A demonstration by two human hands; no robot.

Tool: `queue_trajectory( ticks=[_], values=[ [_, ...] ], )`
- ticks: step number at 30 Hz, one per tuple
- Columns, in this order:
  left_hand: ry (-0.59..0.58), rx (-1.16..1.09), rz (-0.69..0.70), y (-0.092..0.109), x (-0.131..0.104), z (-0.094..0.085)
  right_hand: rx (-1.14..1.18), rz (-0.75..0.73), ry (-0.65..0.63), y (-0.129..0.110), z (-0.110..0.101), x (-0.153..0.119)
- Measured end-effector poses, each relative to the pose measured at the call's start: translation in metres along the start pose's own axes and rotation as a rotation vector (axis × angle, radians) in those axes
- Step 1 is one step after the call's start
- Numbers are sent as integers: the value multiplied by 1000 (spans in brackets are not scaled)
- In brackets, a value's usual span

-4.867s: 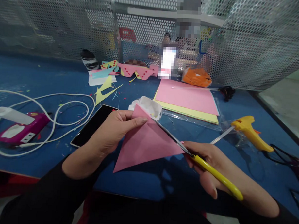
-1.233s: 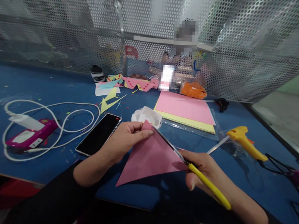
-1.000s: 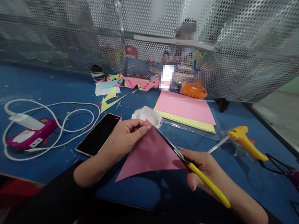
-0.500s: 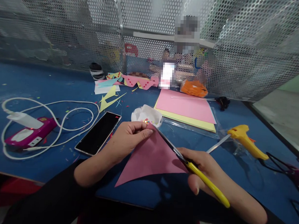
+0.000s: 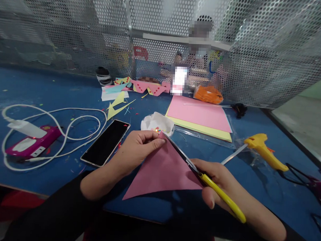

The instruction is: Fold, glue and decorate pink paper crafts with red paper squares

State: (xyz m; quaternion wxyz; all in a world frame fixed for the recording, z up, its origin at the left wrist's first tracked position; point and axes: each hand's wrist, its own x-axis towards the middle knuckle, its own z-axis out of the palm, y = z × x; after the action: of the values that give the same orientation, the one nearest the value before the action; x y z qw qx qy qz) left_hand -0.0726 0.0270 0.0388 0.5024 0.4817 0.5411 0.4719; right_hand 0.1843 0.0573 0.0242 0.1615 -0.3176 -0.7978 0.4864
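Note:
A triangular piece of pink paper (image 5: 164,166) hangs in front of me, its top corner pinched between the thumb and fingers of my left hand (image 5: 141,146). My right hand (image 5: 221,184) is wrapped round a pair of scissors (image 5: 216,194) with yellow handles. The blades point up and left along the paper's right edge, with the tips close to my left fingertips. Just beyond them sits a white crumpled bowl-shaped holder (image 5: 156,122) with small coloured bits in it.
A phone (image 5: 107,143) and a purple power strip (image 5: 33,142) with a looped white cable lie at left. Stacked coloured paper (image 5: 200,115) and a yellow glue gun (image 5: 264,150) are at right. Paper scraps (image 5: 116,106) lie farther back, before a perforated metal screen (image 5: 74,33); a person is behind it.
Almost nothing differs. The lower edge of the pink paper has shifted very slightly; both hands keep their hold.

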Motion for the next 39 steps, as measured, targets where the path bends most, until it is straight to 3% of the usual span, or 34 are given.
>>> queue_trajectory(
  ticks=[7, 22, 25, 28, 31, 34, 39],
  values=[
    [-57, 6, -48, -1, -1, 1, -72, -46, 1, 2, -1, 2],
    [-59, 47, -50, 1, 0, 4, -30, 41, 27, 0, 2, -1],
    [-41, 28, -41, 3, -1, 3, 12, -21, 179, -2, 0, -4],
    [-8, -25, -27, 6, 1, -5, 73, -74, 447, -1, -2, -5],
    [104, -175, 3, 10, 7, -19, 84, -26, 643, 3, -5, 0],
    [285, -368, 38, 13, 11, -34, -120, 111, 619, 8, -8, 8],
    [407, -227, 87, 11, -2, -43, -686, 343, 540, 9, -6, 19]
  ],
)
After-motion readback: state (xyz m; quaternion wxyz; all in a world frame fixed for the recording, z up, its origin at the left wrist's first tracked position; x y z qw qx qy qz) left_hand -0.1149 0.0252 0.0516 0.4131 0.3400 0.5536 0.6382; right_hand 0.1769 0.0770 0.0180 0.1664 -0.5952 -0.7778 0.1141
